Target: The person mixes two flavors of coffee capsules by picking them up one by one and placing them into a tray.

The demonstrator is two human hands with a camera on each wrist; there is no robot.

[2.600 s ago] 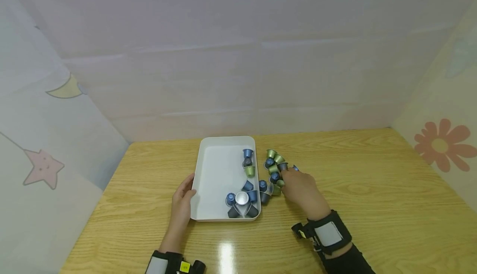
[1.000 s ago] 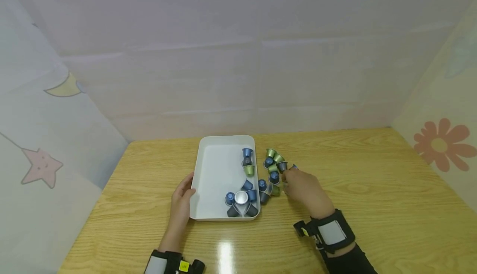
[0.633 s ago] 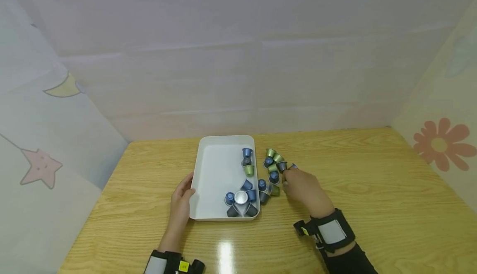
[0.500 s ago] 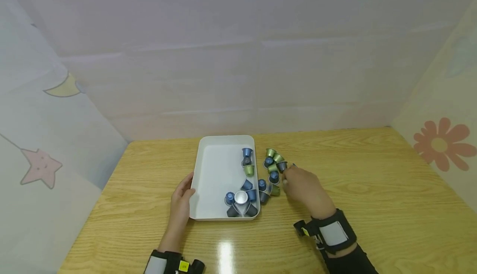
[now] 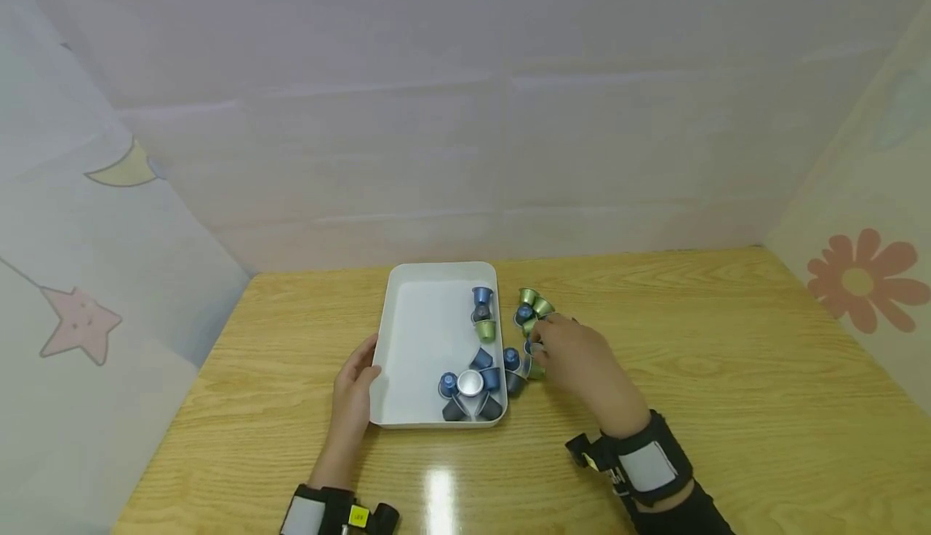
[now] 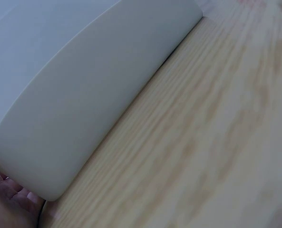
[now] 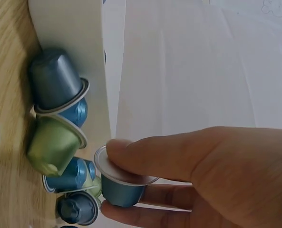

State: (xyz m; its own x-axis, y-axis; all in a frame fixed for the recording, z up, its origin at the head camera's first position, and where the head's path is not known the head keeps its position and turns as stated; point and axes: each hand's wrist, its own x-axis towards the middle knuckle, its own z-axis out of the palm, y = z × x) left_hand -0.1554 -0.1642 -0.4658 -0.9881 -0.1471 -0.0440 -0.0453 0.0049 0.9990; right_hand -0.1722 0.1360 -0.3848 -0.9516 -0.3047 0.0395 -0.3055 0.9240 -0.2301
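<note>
A white tray (image 5: 414, 333) lies on the table, several coffee capsules in blue, dark grey and green along its right side. My left hand (image 5: 354, 393) grips its left edge, thumb over the rim. In the left wrist view the tray's outer wall (image 6: 93, 90) fills much of the picture. My right hand (image 5: 582, 364) is over the loose capsules just right of the tray. Between thumb and fingers it pinches a blue coffee capsule (image 7: 123, 191), its pale foil lid under the thumb. In the head view the fingers hide part of the pile.
Loose capsules stand or lie beside the tray: a dark grey capsule (image 7: 55, 80), a green capsule (image 7: 54, 145) and several others. In the tray one silver-lidded capsule (image 5: 470, 383) lies lid up. The wooden table (image 5: 727, 357) meets a pale wall (image 5: 509, 163) behind.
My right hand lingered at the right end of the loose pile, then moved left towards the tray, now with a blue capsule in its fingers. My left hand and the tray have kept their place.
</note>
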